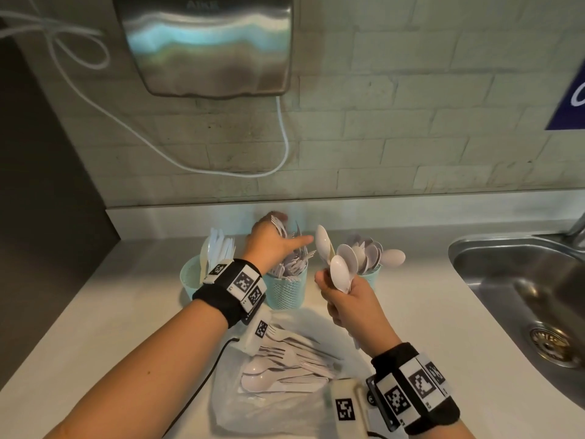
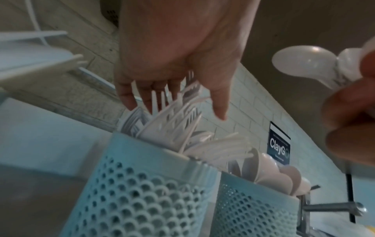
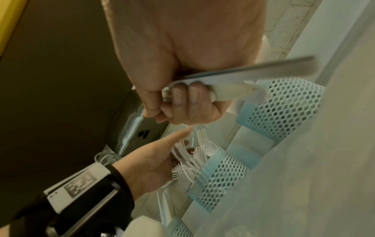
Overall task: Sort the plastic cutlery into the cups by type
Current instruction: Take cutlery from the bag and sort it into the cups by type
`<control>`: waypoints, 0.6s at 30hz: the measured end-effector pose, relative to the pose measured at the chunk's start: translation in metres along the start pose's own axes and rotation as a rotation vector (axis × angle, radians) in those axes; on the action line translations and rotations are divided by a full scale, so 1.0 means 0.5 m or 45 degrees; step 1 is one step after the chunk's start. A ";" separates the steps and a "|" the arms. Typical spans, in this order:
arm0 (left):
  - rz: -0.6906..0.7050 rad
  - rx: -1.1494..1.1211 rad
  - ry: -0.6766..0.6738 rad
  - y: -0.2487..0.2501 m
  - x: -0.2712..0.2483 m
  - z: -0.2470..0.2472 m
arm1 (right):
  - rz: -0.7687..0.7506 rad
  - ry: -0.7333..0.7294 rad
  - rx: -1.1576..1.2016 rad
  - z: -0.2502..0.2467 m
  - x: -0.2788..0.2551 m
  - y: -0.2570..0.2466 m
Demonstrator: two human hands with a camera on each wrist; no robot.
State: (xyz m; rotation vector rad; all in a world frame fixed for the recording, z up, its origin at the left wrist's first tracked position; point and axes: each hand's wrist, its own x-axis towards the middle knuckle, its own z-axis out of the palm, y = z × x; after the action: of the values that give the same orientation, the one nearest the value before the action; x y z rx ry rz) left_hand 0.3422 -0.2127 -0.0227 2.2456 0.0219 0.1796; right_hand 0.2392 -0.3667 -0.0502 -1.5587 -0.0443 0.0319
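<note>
Left hand (image 1: 271,245), fingers spread loose, over forks in middle cup (image 1: 286,288); right hand (image 1: 349,301) grips spoon bunch (image 1: 337,259) just right of it.

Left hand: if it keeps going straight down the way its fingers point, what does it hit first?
Most likely the forks standing in the middle cup. The left hand hangs right over them, fingers spread among the tines, though blur hides whether they touch.

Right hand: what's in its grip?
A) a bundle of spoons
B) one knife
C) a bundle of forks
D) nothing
A: the right hand grips several white spoons by their handles, bowls up, in front of the spoon cup, while the left hand is at the fork cup.
</note>
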 end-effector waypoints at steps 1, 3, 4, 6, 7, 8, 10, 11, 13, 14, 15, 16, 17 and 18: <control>0.053 -0.185 0.047 0.004 -0.004 -0.002 | -0.003 0.003 -0.006 -0.002 0.000 0.000; 0.217 -0.361 0.120 0.015 -0.012 -0.007 | -0.004 0.011 -0.017 -0.004 0.000 0.001; 0.294 -0.355 0.136 0.024 -0.014 -0.011 | -0.002 0.016 -0.021 -0.004 0.000 0.002; 0.325 -0.094 0.078 0.037 -0.009 -0.018 | 0.006 0.018 -0.015 -0.002 -0.001 0.002; 0.284 0.153 -0.004 0.037 -0.006 -0.018 | 0.007 0.015 -0.008 -0.001 -0.001 0.002; 0.221 0.397 -0.110 0.032 -0.001 -0.015 | 0.006 0.010 -0.006 0.001 -0.002 0.002; 0.112 0.682 -0.286 0.019 0.006 -0.006 | 0.006 0.006 -0.021 0.002 -0.003 0.001; 0.104 0.722 -0.296 0.016 0.007 -0.005 | 0.005 0.005 -0.024 0.002 -0.003 0.000; 0.167 0.700 -0.176 0.013 0.009 -0.004 | 0.003 0.009 -0.015 0.000 -0.003 -0.001; 0.203 0.635 -0.120 0.017 0.009 -0.006 | 0.003 0.014 -0.012 -0.001 -0.003 -0.001; 0.214 0.573 -0.123 0.023 0.008 -0.007 | 0.004 0.019 -0.014 -0.002 -0.003 -0.002; 0.203 0.556 -0.181 0.028 0.008 -0.005 | 0.003 0.022 -0.019 -0.003 -0.003 -0.003; 0.167 0.583 -0.283 0.033 0.004 -0.002 | 0.004 0.021 -0.022 -0.003 -0.004 -0.003; 0.128 0.651 -0.392 0.036 0.000 0.002 | 0.006 0.014 -0.017 -0.003 -0.005 -0.004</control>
State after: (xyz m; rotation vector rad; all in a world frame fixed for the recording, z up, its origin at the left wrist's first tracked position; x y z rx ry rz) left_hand 0.3416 -0.2249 -0.0095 2.7634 -0.2353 -0.1375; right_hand 0.2368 -0.3683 -0.0484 -1.5719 -0.0327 0.0269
